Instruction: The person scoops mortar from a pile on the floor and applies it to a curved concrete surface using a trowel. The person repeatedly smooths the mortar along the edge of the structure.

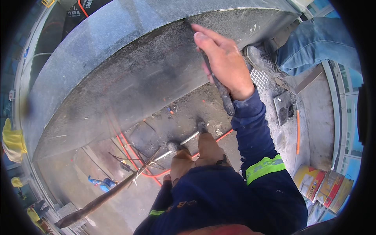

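My right hand (pixel 227 66) is closed round a slim dark hand tool (pixel 224 98), whose dirty handle slants down past my wrist. The tool's far end, dark and hard to make out, meets the underside edge of a curved grey concrete beam (pixel 129 27). My index finger and thumb point along the tool toward that edge. Dark, damp-looking patches mark the beam's inner face (pixel 129 78). Only a little of my left hand (pixel 167 178) shows, low beside my thigh; its fingers are mostly hidden.
Another person's jeans leg (pixel 313 47) and shoe (pixel 260 58) are at the upper right. Red pipes (pixel 131 152), thin rods and a long wooden pole (pixel 102 197) lie below left. Stacked paint buckets (pixel 321 186) stand lower right. A yellow cloth (pixel 13 143) hangs far left.
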The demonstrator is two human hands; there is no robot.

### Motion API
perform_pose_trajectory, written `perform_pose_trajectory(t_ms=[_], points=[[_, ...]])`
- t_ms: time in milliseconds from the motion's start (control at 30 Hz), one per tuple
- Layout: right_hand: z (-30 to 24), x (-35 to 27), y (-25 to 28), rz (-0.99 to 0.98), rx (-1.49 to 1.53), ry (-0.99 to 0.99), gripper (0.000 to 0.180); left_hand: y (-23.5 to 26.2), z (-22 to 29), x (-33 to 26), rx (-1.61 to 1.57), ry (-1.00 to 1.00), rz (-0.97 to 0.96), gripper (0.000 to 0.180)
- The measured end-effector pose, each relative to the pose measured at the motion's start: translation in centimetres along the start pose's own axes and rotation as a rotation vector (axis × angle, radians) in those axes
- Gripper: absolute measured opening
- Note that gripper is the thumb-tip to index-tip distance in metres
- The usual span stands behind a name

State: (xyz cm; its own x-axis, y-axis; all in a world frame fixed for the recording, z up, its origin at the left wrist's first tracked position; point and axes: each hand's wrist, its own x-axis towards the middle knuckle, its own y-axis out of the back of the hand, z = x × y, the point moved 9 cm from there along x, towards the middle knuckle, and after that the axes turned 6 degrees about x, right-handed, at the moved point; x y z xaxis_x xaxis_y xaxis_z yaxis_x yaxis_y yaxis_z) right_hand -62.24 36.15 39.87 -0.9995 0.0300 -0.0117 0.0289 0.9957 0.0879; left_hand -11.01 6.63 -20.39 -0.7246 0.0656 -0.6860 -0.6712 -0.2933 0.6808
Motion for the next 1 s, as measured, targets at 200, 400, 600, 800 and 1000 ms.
perform_pose_trajectory(t_ms=[200,400,600,800,1000], points=[[0.6,-0.5,1.6,0.021,0.017,0.058,0.050,0.3,1.0,0.6,0.024,0.064,0.005,0.022],[2.1,0.9,6.3,0.441,-0.576,0.913,0.048,0.3,1.3,-1.4,-0.009,0.005,0.021,0.021],[4.6,3.7,5.5,0.575,-0.522,1.133,0.051,-0.9,0.0,-3.0,0.062,0.039,0.063,0.021],[5.0,3.6,4.7,0.684,-0.482,1.108,0.051,-0.2,1.2,-3.0,0.036,0.031,0.039,0.021],[4.7,4.1,4.1,0.665,-0.464,1.108,0.052,0.4,1.2,-2.9,-0.007,0.032,0.087,0.020]])
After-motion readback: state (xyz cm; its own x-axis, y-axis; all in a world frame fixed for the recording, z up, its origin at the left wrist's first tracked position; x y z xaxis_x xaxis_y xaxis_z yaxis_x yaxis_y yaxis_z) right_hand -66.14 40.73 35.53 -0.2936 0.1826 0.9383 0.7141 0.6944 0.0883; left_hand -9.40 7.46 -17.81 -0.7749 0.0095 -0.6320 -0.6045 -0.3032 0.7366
